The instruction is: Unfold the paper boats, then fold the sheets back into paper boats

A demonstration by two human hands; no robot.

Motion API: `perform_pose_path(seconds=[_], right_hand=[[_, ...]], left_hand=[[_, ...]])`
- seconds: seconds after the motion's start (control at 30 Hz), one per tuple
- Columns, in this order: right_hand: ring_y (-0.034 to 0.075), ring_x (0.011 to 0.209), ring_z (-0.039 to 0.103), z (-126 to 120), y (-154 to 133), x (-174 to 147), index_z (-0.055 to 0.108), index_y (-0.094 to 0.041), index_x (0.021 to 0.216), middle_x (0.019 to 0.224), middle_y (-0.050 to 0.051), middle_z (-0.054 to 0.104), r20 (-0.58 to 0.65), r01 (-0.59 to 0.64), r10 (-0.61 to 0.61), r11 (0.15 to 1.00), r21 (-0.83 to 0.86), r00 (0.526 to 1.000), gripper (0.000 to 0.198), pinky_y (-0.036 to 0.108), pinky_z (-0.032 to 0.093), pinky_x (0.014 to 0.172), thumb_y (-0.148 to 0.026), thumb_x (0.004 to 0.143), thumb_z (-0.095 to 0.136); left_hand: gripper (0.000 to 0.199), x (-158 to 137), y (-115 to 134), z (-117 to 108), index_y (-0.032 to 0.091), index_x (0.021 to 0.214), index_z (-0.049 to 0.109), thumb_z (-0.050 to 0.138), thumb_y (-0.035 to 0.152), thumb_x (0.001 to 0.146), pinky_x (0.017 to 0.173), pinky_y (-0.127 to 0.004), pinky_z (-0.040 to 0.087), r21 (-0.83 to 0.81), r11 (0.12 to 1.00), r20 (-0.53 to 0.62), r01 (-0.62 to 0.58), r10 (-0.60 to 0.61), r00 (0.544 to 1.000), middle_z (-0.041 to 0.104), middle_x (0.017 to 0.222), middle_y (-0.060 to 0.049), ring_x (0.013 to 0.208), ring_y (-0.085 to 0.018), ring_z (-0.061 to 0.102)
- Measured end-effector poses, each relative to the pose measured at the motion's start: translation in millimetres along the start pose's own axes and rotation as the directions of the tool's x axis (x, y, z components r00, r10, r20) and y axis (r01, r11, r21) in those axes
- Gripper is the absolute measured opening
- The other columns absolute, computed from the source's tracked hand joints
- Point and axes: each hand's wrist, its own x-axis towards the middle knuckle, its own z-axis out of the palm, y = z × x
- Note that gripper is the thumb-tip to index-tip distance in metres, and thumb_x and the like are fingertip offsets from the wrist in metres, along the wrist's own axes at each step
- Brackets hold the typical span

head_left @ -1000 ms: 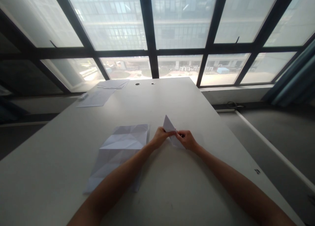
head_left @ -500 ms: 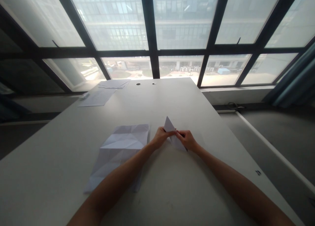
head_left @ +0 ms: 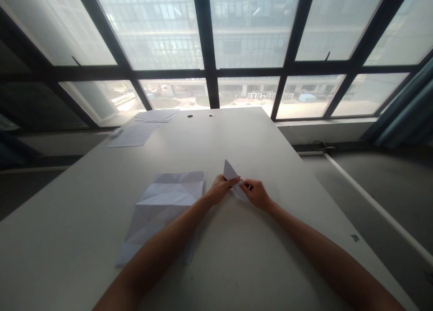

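Both of my hands are on a small folded sheet of white paper (head_left: pixel 229 170) with a pointed top, held just over the table. My left hand (head_left: pixel 221 187) grips it from the left, thumb across its face. My right hand (head_left: pixel 256 192) pinches it near the middle of its right edge, thumb and fingertips together. Parts of the folded paper are hidden behind the fingers. A larger creased sheet of white paper (head_left: pixel 171 188) lies to the left, partly under my left forearm.
Flat white sheets (head_left: pixel 130 135) lie at the far left of the white table (head_left: pixel 237 257), beside a small crumpled item (head_left: pixel 116 133) I cannot make out. Two round holes are near the far edge. Windows stand behind; a blue curtain (head_left: pixel 402 108) hangs at right.
The folded paper has shifted slightly left and turned in my hands. My right fingers have changed their pinch on it, with a gap now showing between them. The creased sheet stays put.
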Motion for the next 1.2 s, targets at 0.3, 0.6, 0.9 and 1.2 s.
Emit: perform_pose_path(seconds=[0.3, 0.6, 0.9, 1.2], right_hand=[[0.009, 0.055, 0.033, -2, 3, 4, 0.051, -0.016, 0.059, 0.056, -0.004, 0.037, 0.209, -0.050, 0.055, 0.998, -0.032, 0.976, 0.034, 0.023, 0.023, 0.051, -0.038, 0.085, 0.056], [0.008, 0.049, 0.037, -18, -3, 13, 0.051, -0.016, 0.057, 0.052, -0.004, 0.042, 0.446, -0.146, 0.126, 0.989, 0.010, 0.886, 0.027, 0.020, 0.023, 0.045, -0.031, 0.078, 0.057], [0.016, 0.055, 0.063, -14, 0, 10, 0.066, -0.012, 0.071, 0.064, 0.004, 0.069, 0.452, -0.293, 0.197, 0.944, 0.153, 0.870, 0.025, 0.021, 0.044, 0.050, -0.033, 0.081, 0.057], [0.016, 0.054, 0.066, -7, 0, 9, 0.068, -0.011, 0.077, 0.068, 0.009, 0.073, 0.316, -0.331, 0.232, 0.892, 0.308, 0.920, 0.041, 0.024, 0.052, 0.053, -0.052, 0.079, 0.065]], left_hand=[[0.033, 3, -6, -3, 0.010, 0.088, 0.076, 0.088, 0.029, 0.063, 0.077, -0.031, 0.051, -0.045, 0.999, -0.063, -0.015, 0.012, 0.998, 0.076, 0.092, -0.014, 0.080, -0.021, 0.069], [0.034, 14, -5, -13, 0.012, 0.092, 0.074, 0.086, 0.034, 0.069, 0.080, -0.029, 0.053, -0.290, 0.945, -0.251, -0.153, 0.079, 0.965, 0.076, 0.092, -0.010, 0.082, -0.018, 0.070], [0.038, 13, 0, -13, 0.012, 0.099, 0.074, 0.083, 0.038, 0.072, 0.086, -0.032, 0.054, -0.279, 0.950, -0.195, -0.140, 0.087, 0.977, 0.076, 0.097, -0.012, 0.090, -0.021, 0.071], [0.032, 7, -5, -6, 0.009, 0.087, 0.075, 0.084, 0.033, 0.069, 0.084, -0.034, 0.053, -0.110, 0.989, -0.112, -0.097, 0.085, 0.990, 0.075, 0.093, -0.013, 0.084, -0.022, 0.070]])
